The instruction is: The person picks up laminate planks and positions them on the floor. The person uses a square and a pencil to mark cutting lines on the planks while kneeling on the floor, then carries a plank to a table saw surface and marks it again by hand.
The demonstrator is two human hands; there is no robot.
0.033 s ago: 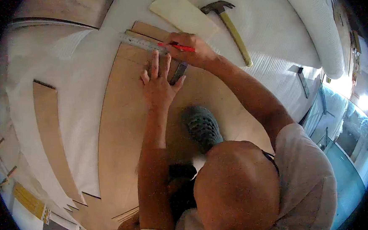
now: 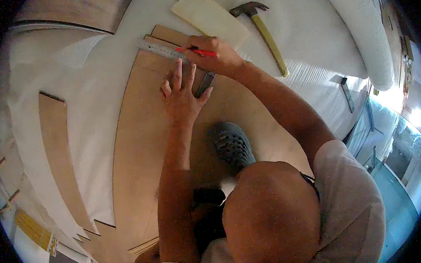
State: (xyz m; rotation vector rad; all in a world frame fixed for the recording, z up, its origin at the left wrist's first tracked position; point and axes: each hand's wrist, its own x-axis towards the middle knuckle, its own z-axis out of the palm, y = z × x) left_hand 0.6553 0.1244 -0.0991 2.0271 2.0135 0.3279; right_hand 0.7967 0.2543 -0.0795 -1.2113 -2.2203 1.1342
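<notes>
A red pencil point(image 2: 204, 52) is pinched in my right hand point(image 2: 224, 57), its tip low at the edge of a metal ruler blade point(image 2: 159, 49). The blade lies across a wide wood-look plank point(image 2: 141, 102). Spread out flat on the plank, my left hand point(image 2: 180, 99) has its fingertips close to the blade. A dark metal handle point(image 2: 205, 83), seemingly of a try square, shows beside my left thumb. Past the blade, another piece of plank point(image 2: 171, 35) juts out.
A claw hammer point(image 2: 266, 39) and a pale flat board point(image 2: 208, 16) lie beyond my right hand on white foam underlay point(image 2: 306, 39). At left is a narrow plank strip point(image 2: 57, 141). My grey shoe point(image 2: 231, 142) stands on the planks. Glass panels point(image 2: 391, 173) are at right.
My right hand and the pencil have shifted slightly left along the ruler blade. My left hand stays in nearly the same place.
</notes>
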